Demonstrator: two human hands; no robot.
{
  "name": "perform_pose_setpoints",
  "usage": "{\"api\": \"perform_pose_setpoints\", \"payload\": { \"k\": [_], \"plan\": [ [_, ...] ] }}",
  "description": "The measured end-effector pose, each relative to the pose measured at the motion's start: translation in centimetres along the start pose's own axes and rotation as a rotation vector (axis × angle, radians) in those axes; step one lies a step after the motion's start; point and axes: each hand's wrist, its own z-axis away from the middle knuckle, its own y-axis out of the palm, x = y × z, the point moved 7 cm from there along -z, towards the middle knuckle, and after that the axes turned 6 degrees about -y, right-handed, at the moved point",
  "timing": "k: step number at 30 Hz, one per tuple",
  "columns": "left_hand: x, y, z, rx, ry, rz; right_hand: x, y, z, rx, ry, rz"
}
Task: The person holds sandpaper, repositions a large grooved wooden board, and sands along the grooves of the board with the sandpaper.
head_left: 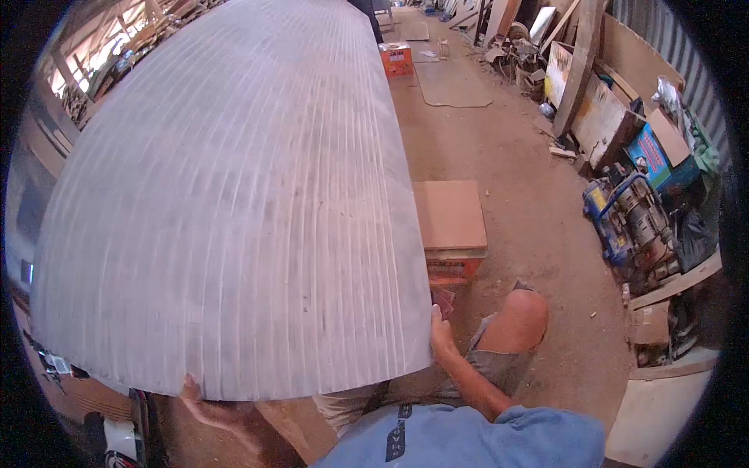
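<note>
A large, pale grey ribbed panel (234, 203) with a rounded outline stretches away from me and fills the left and middle of the view. At its near edge my left hand (201, 402) is closed, with the thumb on top and the other fingers hidden beneath. My right hand (441, 334) is closed at the panel's near right edge. A folded reddish-brown piece of sandpaper (443, 303) shows at its fingers, partly hidden by the panel.
Beside the panel stands a box with a brown board (451, 214) on top. An orange box (396, 59) and a flat sheet (454, 84) lie farther back. A blue-framed machine (630, 214), wooden posts (579, 70) and clutter line the right wall. My bent knee (515, 320) is close by.
</note>
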Motion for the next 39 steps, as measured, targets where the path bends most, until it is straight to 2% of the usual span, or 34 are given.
{"api": "perform_pose_setpoints", "payload": {
  "k": [2,3,7,8,9,12,15,18,19,21,25,27,30,34,36,39],
  "plan": [
    [-1.6,-0.5,-2.5,0.013,-0.05,0.145,-2.4,1.0,-0.5,0.027,0.124,0.024],
    [0.4,-1.2,-3.4,-0.041,-0.391,0.367,-2.7,1.7,0.1,0.028,0.131,0.018],
    [3.9,-4.4,-3.2,-0.172,-0.491,0.408,-3.4,4.6,1.4,0.027,-0.006,0.017],
    [3.5,-4.7,-3.1,-0.171,-0.482,0.401,-4.3,5.5,1.2,0.051,-0.051,-0.01],
    [3.1,-5.0,-2.9,-0.159,-0.477,0.391,-8.1,6.4,0.0,0.123,0.184,0.063],
    [1.7,-5.3,-2.3,-0.019,-0.424,0.292,-8.1,8.2,1.4,0.115,0.144,-0.107],
    [0.0,-4.2,-1.0,0.241,-0.32,0.191,-8.6,8.0,0.0,0.003,0.026,-0.05],
    [-1.7,-2.2,0.7,0.51,-0.211,0.168,-8.2,7.1,-0.2,0.021,0.027,-0.001],
    [-2.1,-1.5,1.2,0.574,-0.195,0.171,-10.1,6.8,-1.0,0.022,0.033,0.012],
    [-2.7,-0.7,1.6,0.651,-0.165,0.186,-11.9,7.1,-2.6,0.026,0.139,0.07],
    [-2.9,-0.1,1.9,0.692,-0.167,0.207,-10.6,6.8,-1.7,0.031,0.155,0.172],
    [-2.8,0.1,2.1,0.692,-0.173,0.212,-12.4,7.2,-2.0,0.08,0.196,-0.045],
    [-3.0,0.3,2.5,0.693,-0.184,0.219,-14.5,8.2,-4.1,0.054,0.099,-0.056],
    [-2.9,0.7,2.7,0.707,-0.209,0.233,-14.4,7.8,-3.6,0.08,0.168,-0.06],
    [-2.9,1.1,2.9,0.716,-0.21,0.243,-14.0,7.7,-3.7,0.039,0.188,-0.004],
    [-2.8,1.5,3.7,0.741,-0.212,0.272,-13.8,8.0,-3.3,0.01,0.222,-0.077]
  ]
}}
